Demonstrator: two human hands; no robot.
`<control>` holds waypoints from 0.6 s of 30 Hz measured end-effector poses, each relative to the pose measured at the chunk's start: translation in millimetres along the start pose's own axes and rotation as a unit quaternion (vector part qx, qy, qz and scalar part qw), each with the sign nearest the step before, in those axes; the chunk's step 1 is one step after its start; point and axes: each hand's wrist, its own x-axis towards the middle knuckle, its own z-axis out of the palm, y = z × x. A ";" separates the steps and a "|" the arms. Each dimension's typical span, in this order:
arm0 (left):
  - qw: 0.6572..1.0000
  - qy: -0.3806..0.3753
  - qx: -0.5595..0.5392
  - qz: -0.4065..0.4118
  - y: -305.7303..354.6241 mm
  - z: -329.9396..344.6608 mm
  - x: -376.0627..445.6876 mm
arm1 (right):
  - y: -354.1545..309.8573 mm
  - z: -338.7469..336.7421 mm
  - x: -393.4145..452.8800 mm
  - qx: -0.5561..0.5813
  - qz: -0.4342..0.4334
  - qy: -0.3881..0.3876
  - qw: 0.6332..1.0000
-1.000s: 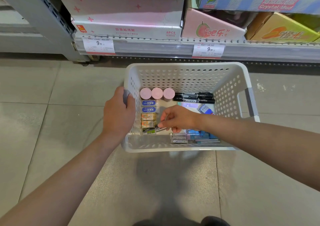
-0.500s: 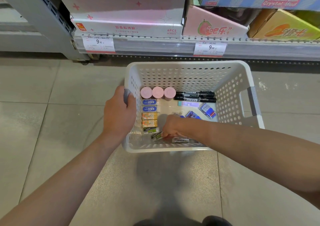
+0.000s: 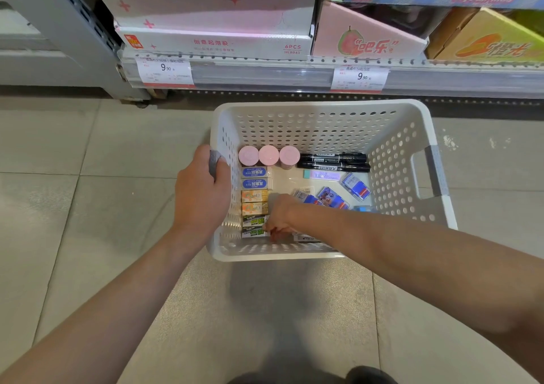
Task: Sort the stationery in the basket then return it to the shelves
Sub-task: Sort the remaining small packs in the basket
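Observation:
A white perforated basket [image 3: 321, 124] stands on the floor below the shelf. My left hand [image 3: 201, 195] grips its left grey handle. Inside, three pink round tubs [image 3: 268, 155] line the far left, two black markers [image 3: 334, 161] lie beside them, and a column of erasers runs down the left wall: blue [image 3: 254, 177], orange [image 3: 254, 201], green-black [image 3: 253, 226]. My right hand [image 3: 279, 217] reaches into the near left corner, fingertips at the lowest green-black eraser [image 3: 252, 232]; whether it pinches it is hidden. Loose blue packets [image 3: 334, 198] lie to the right.
A store shelf [image 3: 294, 74] with price tags and pink, blue and orange product boxes runs across the top. A grey shelf upright [image 3: 73, 30] stands at the left. Tiled floor surrounds the basket, and my shoe shows at the bottom edge.
My right hand has carried a green-black eraser from the basket's middle down to the near left corner, setting it below the other green-black one. The left hand has kept its hold.

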 end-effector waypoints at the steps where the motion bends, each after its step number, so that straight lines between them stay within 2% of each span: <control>1: 1.000 0.001 0.001 0.002 -0.2 0.2 0.2 | -0.2 -0.2 0.8 0.009 0.008 -0.018 1.000; 3: 1.000 0.001 0.002 0.002 0.2 0.5 0.1 | 1.5 -1.0 4.3 0.031 0.024 -0.049 0.998; 6: 1.000 -0.001 0.005 0.005 0.5 0.5 -0.2 | 9.7 -4.9 1.6 0.149 0.060 -0.073 0.984; 9: 1.000 -0.003 0.004 0.006 0.4 -0.1 -0.6 | 21.5 -7.8 -2.4 0.286 0.105 -0.128 0.944; 11: 1.000 -0.004 0.001 0.003 2.1 -0.1 -1.3 | 23.7 -12.3 -7.0 0.338 0.123 -0.175 0.917; 15: 1.000 -0.003 0.001 0.003 3.5 -0.1 -1.8 | 24.1 -33.6 -23.6 0.295 0.057 -0.187 0.935; 18: 1.000 -0.002 0.007 0.004 2.5 -0.2 -1.1 | 31.6 -64.5 -38.2 0.225 0.001 -0.119 0.967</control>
